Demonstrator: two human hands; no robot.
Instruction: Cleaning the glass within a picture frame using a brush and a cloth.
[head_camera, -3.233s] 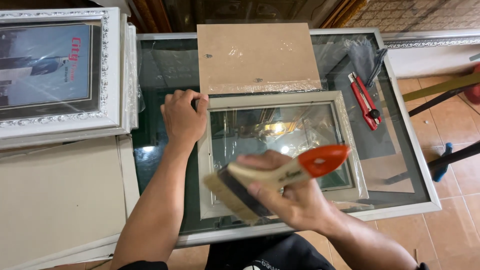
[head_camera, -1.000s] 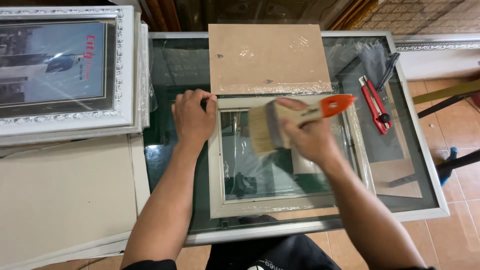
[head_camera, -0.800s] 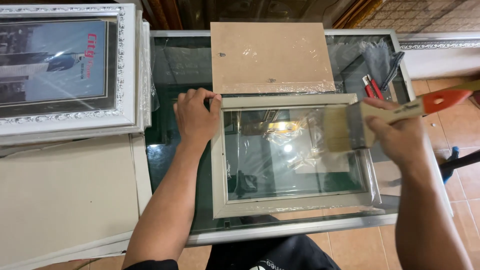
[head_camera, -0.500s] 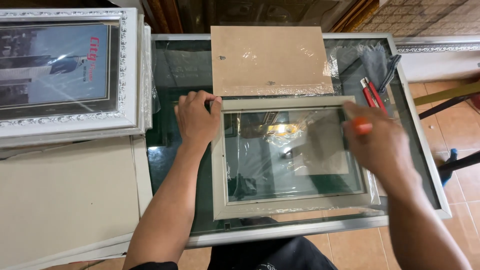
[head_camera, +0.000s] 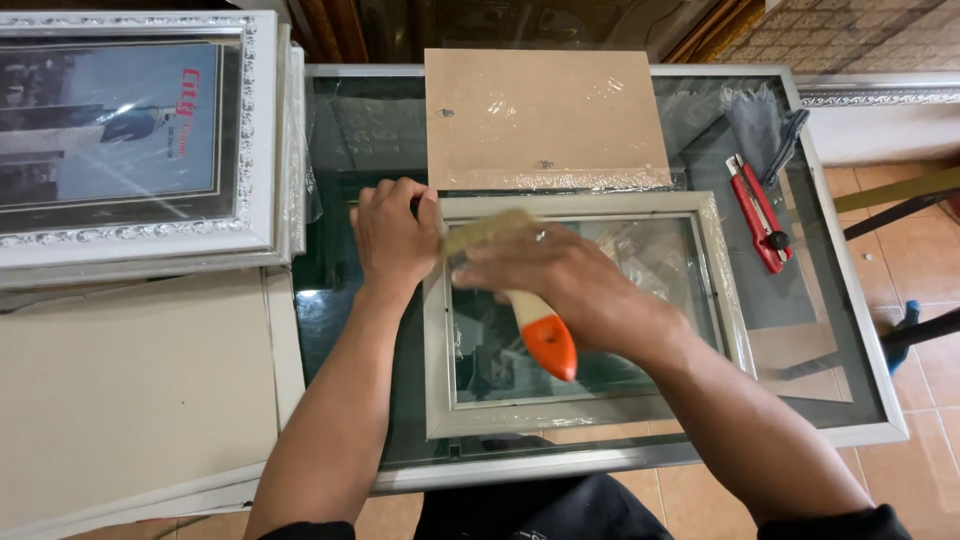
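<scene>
A brush is gripped by the right hand over the frame. The frame's far left corner is pressed by the left hand, fingers curled.

L hand flat, palm down, fingers curled over an edge, forearm straight up from bottom. R hand closed in a grip, knuckles up, forearm angled in from lower right, crossing toward L.
</scene>
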